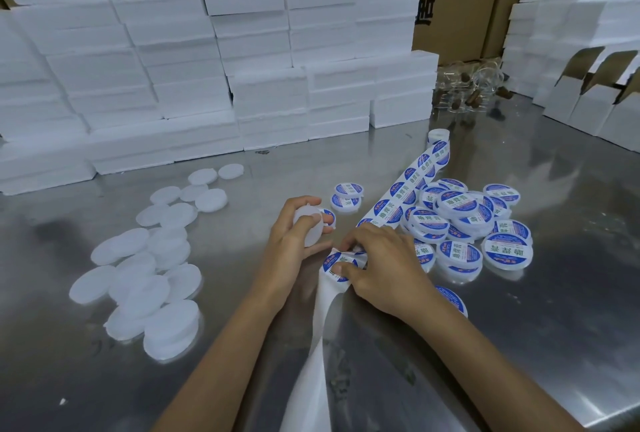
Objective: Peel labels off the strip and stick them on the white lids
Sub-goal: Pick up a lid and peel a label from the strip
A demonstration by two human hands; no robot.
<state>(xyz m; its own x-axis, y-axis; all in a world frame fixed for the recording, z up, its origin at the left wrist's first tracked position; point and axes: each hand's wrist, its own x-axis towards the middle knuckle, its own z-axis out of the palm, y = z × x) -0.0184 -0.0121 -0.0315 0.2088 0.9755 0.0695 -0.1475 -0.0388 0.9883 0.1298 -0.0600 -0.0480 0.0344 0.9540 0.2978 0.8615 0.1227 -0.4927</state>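
Steel table [519, 345], foam blocks [173, 68] stacked behind. Gripping bare lid [309, 226] w/ left hand [294, 244], fingers curled round it. Pinching label [337, 265] at strip [398, 199] edge w/ right hand [381, 265], prob. mid-peel. Next: lifting label clean off backing, centring on lid. Blank lids [149, 269] waiting left, labelled lids [467, 223] piling right.

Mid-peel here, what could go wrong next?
The label pinched by the right hand is curling at the backing strip; it may fold or stick to fingers. The left hand grips a blank lid loosely, so placement may land off-centre.
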